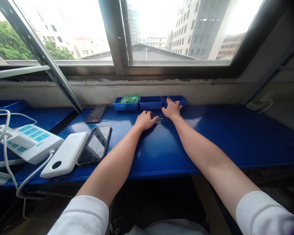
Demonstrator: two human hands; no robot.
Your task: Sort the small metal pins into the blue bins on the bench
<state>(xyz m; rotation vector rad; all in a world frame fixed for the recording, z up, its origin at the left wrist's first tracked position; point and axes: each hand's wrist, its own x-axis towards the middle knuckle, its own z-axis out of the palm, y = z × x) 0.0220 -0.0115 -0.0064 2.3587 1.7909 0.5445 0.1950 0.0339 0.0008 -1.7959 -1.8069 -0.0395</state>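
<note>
My left hand [146, 120] rests palm down on the blue table, thumb stretched out to the right. Beside and partly beneath it lies a small pile of thin metal pieces [159, 120], like screws or pins; the hand covers part of them. My right hand [171, 109] reaches over the front rim of the right blue bin [183, 101], fingers spread. A tiny light spot shows by its fingertips, too small to name. Adjoining on the left are the middle blue bin [151, 105] and the left blue bin [126, 106], which holds green plastic packaging [130, 99].
To the left lie a smartphone [95, 145], a white power bank [65, 155] and a white power strip [33, 140] with looping cables. A blurred-out item [96, 114] is behind the phone. A metal post [61, 85] and the window wall [210, 89] bound the table [235, 137].
</note>
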